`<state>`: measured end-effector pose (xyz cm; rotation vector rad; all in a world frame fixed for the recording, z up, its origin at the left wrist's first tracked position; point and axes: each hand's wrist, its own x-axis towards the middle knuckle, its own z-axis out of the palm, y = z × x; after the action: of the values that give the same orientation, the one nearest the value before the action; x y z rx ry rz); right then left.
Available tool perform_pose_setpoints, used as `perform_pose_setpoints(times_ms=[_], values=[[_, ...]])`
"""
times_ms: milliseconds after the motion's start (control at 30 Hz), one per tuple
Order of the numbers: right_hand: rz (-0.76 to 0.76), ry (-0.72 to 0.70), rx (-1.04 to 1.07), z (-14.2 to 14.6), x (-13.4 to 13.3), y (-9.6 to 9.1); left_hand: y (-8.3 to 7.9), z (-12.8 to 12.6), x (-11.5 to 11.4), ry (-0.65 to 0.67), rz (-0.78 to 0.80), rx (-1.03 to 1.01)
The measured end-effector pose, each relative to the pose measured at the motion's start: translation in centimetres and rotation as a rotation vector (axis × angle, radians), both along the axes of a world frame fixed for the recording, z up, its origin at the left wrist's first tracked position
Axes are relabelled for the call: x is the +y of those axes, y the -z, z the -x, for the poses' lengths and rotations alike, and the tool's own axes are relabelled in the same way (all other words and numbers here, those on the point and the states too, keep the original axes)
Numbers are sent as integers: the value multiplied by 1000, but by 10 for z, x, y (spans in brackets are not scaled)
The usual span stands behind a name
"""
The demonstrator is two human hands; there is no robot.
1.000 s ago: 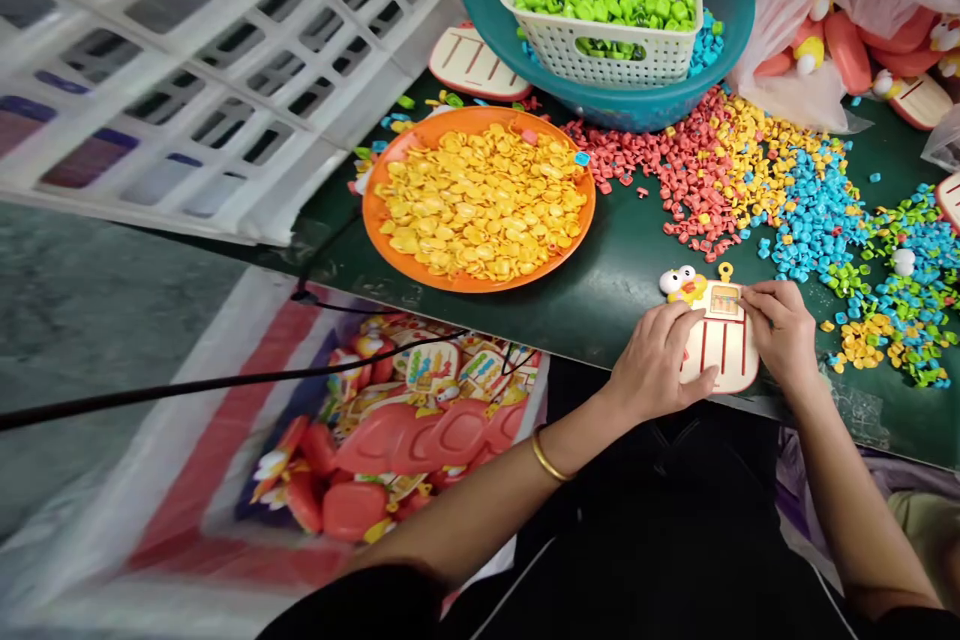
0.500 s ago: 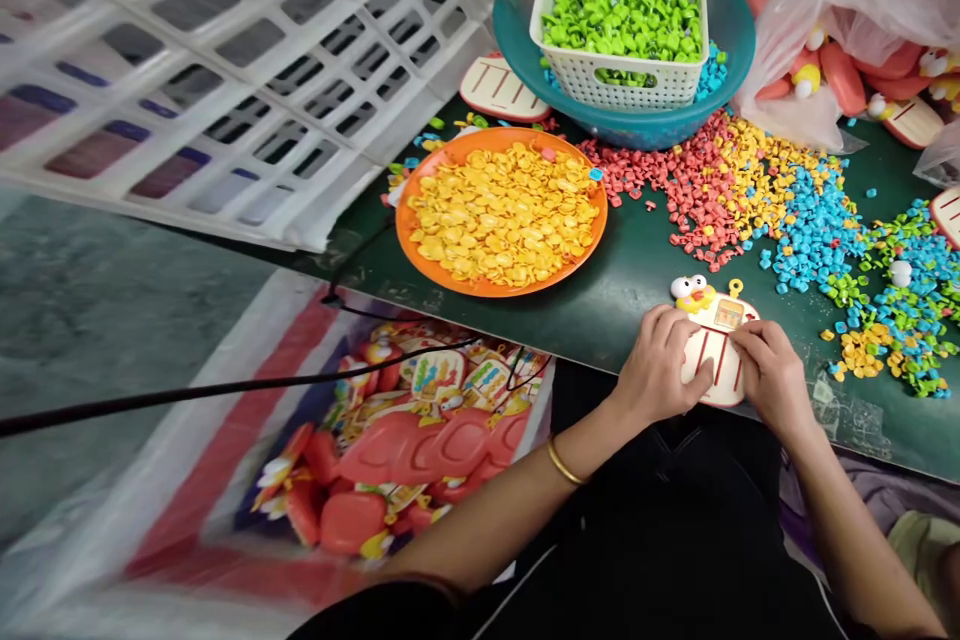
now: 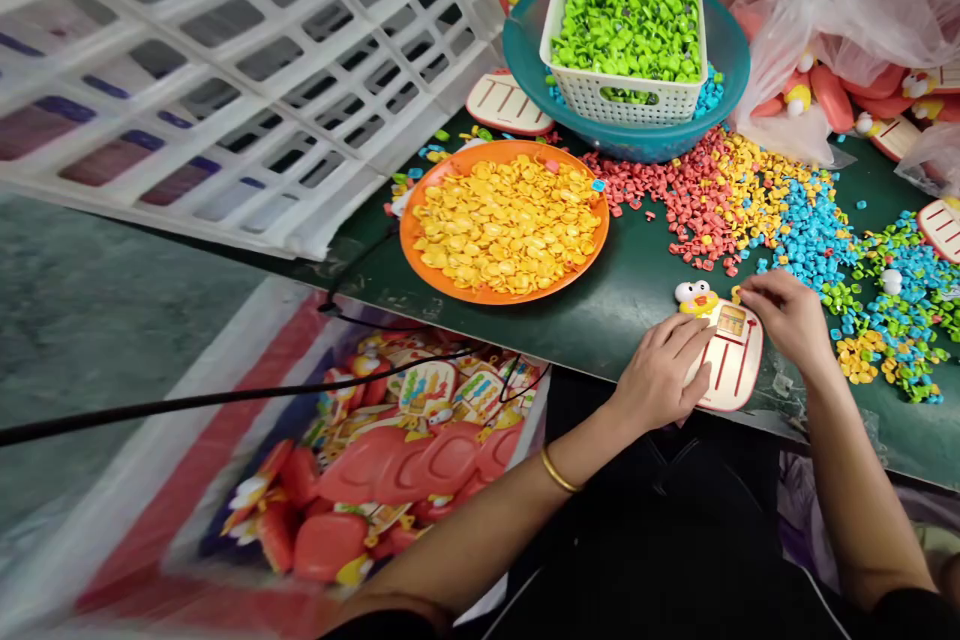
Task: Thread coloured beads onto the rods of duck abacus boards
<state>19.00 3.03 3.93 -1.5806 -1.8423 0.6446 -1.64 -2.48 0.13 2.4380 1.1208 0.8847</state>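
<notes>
A flat cream toy board (image 3: 739,370) with red-lined slots, a small picture panel and a duck head (image 3: 696,297) with bulging white eyes lies at the table's front edge. My left hand (image 3: 661,372) grips the board's left side, its fingers over the front face and the thumb near the lower slots. At the board's top right, my right hand (image 3: 791,317) pinches a small yellow loop piece (image 3: 736,295), mostly covered by the fingertips. Just beyond the board are loose red pieces (image 3: 697,215) and blue pieces (image 3: 814,230).
An orange plate (image 3: 499,298) of yellow pieces sits left of the board. Behind it, a teal basin (image 3: 521,50) carries a white basket (image 3: 637,95) of green pieces. A white crate (image 3: 300,220) leans at left; a black cable (image 3: 225,400) crosses above a bag of toys (image 3: 420,460).
My right hand has moved up from the board's lower right side to the yellow loop at its top. My left hand still holds the board, which is slightly tilted. The view has shifted a little.
</notes>
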Motion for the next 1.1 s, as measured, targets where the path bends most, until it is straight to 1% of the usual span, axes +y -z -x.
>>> perform_pose_setpoints(times_ms=[67,100,167,233,333,400,467,533,600,633,667,700,733,767,800,833,900,933,1000,1100], values=[[60,95,48,-5,-25,3,1,-1,1,-20,21,-46],[49,135,30,-5,-35,6,3,-2,1,-49,23,-68],[-36,172,-54,0,-49,12,5,-4,0,-114,16,-94],[-104,146,-135,6,-54,18,7,-5,-1,-172,0,-105],[-136,143,-188,12,-57,22,7,-6,-2,-226,-12,-120],[-146,156,-195,14,-61,24,5,-5,-1,-217,-13,-142],[-152,127,-179,18,-69,25,4,-5,0,-165,-14,-157],[-164,66,-135,24,-76,25,4,-4,2,-113,-10,-159],[-166,-23,-66,26,-75,24,4,-3,2,-95,4,-151],[-166,-52,-33,24,-69,22,5,-2,2,-97,13,-145],[-173,-48,-14,20,-57,20,5,-2,2,-103,23,-137],[-180,-10,-27,14,-41,17,5,-2,2,-111,28,-129],[-192,57,-57,6,-22,14,5,-2,2,-117,28,-116],[-210,162,-124,-3,0,10,4,-1,2,-116,21,-96],[-185,210,-219,-12,23,8,2,-1,2,-105,5,-66],[-172,219,-252,-19,44,5,0,-1,3,-79,-13,-29],[-131,158,-302,-27,77,3,-3,0,6,11,-33,43],[-112,113,-313,-28,87,3,-5,0,7,59,-32,64],[-73,35,-340,-28,93,5,-6,0,9,111,-18,51],[-21,-17,-358,-29,84,8,-4,-1,9,65,-16,-39]])
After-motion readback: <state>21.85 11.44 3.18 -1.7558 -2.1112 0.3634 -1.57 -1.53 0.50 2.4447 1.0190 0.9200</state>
